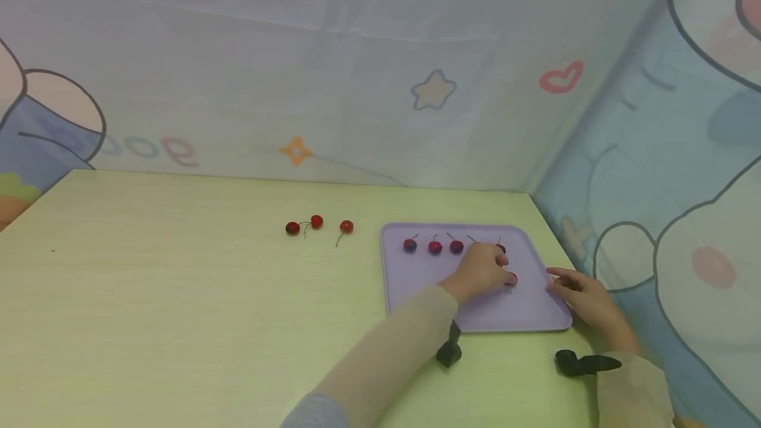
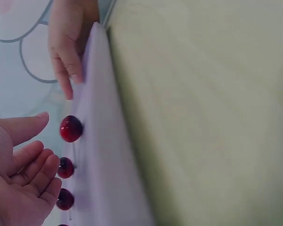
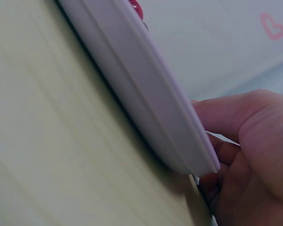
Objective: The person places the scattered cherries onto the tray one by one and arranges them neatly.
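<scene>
My left hand [image 1: 483, 268] reaches over a lilac tray [image 1: 416, 283]. In the left wrist view its thumb and loosely bent fingers are spread apart, with a red cherry [image 2: 71, 129] just beyond the thumb tip. That same cherry [image 1: 513, 279] lies in the tray, in front of a row of several dark red stemmed cherries, such as this cherry [image 1: 435, 247]; the hand partly hides the row. At the tray's right side, my right hand [image 1: 588, 299] holds the rim, thumb [image 3: 217, 115] at the upper edge and the other fingers curled beneath it, partly hidden by the tray wall.
Left of the tray, three more cherries lie on the pale yellow table [image 1: 178, 296]: a dark cherry [image 1: 292, 228], a bright cherry [image 1: 317, 221] and a single cherry [image 1: 347, 226]. A printed cloth [image 1: 357, 84] hangs behind the table and along its right side.
</scene>
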`<state>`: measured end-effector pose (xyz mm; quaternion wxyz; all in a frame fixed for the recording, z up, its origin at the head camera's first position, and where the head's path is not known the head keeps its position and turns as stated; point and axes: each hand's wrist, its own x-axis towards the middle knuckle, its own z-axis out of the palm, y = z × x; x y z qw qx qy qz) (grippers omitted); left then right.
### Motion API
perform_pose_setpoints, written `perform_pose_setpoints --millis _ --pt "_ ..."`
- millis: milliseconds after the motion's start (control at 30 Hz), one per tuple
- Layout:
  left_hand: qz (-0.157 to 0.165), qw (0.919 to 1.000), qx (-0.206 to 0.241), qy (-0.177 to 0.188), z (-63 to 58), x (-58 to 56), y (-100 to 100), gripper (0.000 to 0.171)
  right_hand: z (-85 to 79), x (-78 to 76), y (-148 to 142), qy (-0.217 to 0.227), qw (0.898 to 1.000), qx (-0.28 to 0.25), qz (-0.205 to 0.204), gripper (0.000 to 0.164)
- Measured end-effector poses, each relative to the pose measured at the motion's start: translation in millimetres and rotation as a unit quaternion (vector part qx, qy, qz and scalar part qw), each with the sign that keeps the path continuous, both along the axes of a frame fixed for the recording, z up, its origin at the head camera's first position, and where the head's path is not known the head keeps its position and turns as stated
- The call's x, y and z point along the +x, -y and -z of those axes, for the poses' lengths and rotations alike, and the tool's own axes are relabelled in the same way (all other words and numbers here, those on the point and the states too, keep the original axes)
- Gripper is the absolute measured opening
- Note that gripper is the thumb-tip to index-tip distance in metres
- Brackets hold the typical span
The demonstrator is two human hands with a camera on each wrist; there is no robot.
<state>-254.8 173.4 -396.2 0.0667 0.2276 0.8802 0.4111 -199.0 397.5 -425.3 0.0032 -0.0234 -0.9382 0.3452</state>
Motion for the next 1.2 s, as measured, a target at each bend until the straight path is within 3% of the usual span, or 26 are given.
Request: perform_pose_setpoints --millis 233,467,733,967,1200 --pt "0.003 0.9987 0.044 0.024 -21.3 -5.2 14 0.025 -3.2 2.1 0 0.003 1.0 -0.012 0.006 0.05" --pt "0.001 0.9955 0.091 0.025 -41.8 -16.5 46 0.026 -1.0 1.1 -3 0.004 1.0 -0.006 -0.001 0.051" --pt "-0.017 0.9948 0.097 0.025 -52.8 -29.6 94 0.029 0.4 1.4 -2 0.003 1.0 0.003 -0.001 0.051" --pt "-0.023 0.9958 0.086 0.022 -53.1 -34.4 138 0.03 0.4 -0.5 -2 0.003 1.0 0.004 0.001 0.052" --pt "-0.03 0.9967 0.075 0.009 -61.0 -37.4 178 0.03 0.7 -1.9 1 0.004 1.0 -0.006 0.004 0.051"
